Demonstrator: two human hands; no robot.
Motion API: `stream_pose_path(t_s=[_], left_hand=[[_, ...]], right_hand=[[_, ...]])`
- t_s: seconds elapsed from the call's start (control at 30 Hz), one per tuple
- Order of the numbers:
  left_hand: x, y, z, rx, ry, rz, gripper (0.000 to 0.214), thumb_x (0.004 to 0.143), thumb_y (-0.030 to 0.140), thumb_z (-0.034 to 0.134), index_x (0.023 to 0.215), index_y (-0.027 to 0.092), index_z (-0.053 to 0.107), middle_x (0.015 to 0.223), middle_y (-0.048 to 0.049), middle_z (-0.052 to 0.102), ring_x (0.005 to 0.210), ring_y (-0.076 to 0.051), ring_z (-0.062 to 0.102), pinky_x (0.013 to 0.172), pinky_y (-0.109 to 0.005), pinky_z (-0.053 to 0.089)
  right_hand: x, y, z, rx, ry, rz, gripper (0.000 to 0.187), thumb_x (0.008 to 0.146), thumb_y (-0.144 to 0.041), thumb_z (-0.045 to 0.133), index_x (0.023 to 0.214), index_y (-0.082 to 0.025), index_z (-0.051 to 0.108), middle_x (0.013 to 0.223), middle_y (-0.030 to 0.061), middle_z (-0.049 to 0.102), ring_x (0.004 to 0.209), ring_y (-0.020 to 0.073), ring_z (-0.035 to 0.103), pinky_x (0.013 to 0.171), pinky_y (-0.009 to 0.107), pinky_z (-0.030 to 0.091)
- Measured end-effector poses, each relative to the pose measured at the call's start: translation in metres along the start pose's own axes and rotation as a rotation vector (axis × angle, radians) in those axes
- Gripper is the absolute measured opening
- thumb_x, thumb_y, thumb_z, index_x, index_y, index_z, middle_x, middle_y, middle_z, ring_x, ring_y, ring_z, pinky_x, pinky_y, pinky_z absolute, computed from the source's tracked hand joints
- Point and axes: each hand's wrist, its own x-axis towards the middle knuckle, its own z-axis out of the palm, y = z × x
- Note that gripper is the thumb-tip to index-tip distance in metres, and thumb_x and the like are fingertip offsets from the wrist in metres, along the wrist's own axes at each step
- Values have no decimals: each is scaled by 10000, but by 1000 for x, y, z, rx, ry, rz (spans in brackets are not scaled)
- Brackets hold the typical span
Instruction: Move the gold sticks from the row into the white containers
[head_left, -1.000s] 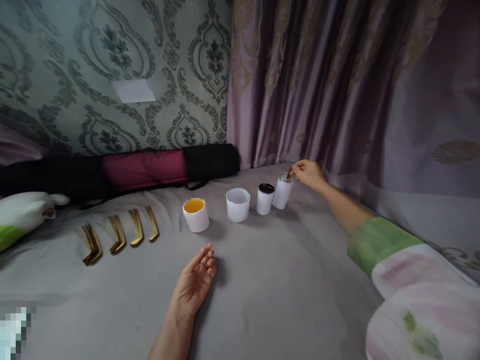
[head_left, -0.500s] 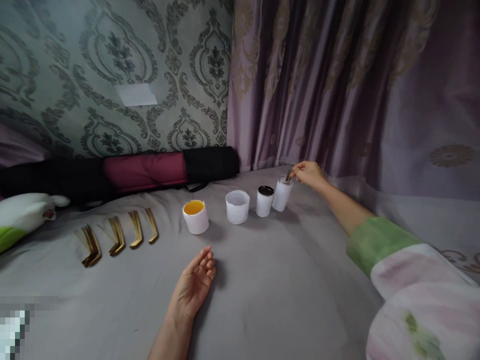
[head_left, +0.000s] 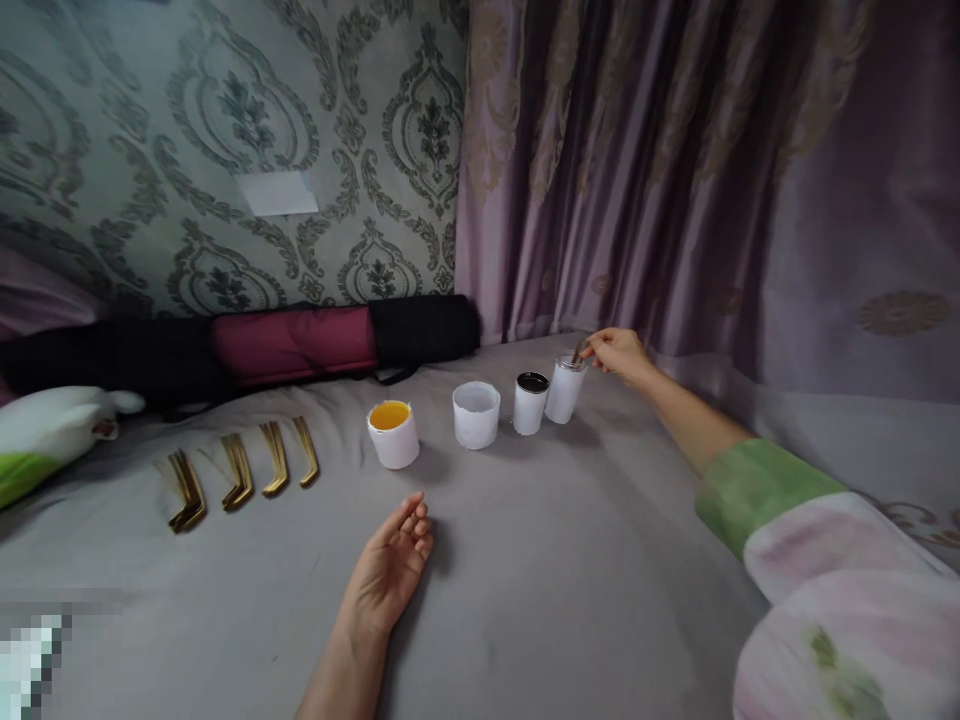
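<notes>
At the back right, my right hand [head_left: 616, 352] pinches the tops of some thin brownish strips [head_left: 578, 351] that stand up out of a tall white can [head_left: 565, 390]. Their lower ends are hidden inside it. My left hand [head_left: 394, 570] lies palm up on the grey sheet [head_left: 570, 590], fingers loosely curled, with nothing in it. Closest to that hand is a white tub [head_left: 395, 447] with a yellow inside. Between it and the tall can stand a wide white tub [head_left: 476, 425] and a smaller white can [head_left: 529, 408] with a dark inside.
Several bundles of bent golden strips [head_left: 235, 475] lie in a row on the left. A long black and maroon bag [head_left: 300, 338] runs along the wall. At the far left sits a white and green plush toy [head_left: 52, 435]. Purple curtains [head_left: 637, 180] hang behind the cans.
My right hand has shifted very slightly downward at the tall can, with the strips still in its fingers. My left hand stays where it was. The view has moved a little.
</notes>
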Motion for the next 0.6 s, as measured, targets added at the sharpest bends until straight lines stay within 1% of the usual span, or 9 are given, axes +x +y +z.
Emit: stream_pose_path(t_s=[0.23, 0.4, 0.47, 0.6], left_hand=[[0, 0, 1, 3, -13, -10, 147, 782, 89, 478, 884, 85, 584, 716, -32, 523, 551, -64, 472, 443, -178, 395], [-2, 1, 3, -15, -2, -25, 131, 775, 89, 484, 864, 95, 579, 705, -32, 538, 548, -64, 485, 447, -175, 392], [-2, 1, 3, -30, -19, -33, 112, 767, 101, 505, 855, 98, 574, 707, -27, 543, 552, -62, 489, 455, -172, 388], [0, 1, 1, -52, -36, -33, 114, 760, 142, 531, 860, 104, 570, 708, -23, 547, 553, -59, 489, 464, -167, 375]], right_hand=[[-4, -1, -1, 24, 11, 15, 156, 796, -189, 443, 789, -111, 577, 741, 83, 657, 370, 34, 459, 314, 137, 304], [-12, -7, -7, 36, 25, 52, 170, 810, -162, 422, 853, -98, 574, 761, 89, 646, 400, 26, 451, 360, 135, 316], [-16, -10, -9, 42, 18, 56, 190, 822, -166, 404, 879, -85, 567, 797, 114, 638, 412, 26, 440, 370, 144, 317], [-24, -12, -10, 93, 114, 65, 186, 816, -203, 425, 830, -86, 569, 786, 136, 622, 414, 29, 416, 366, 161, 300]])
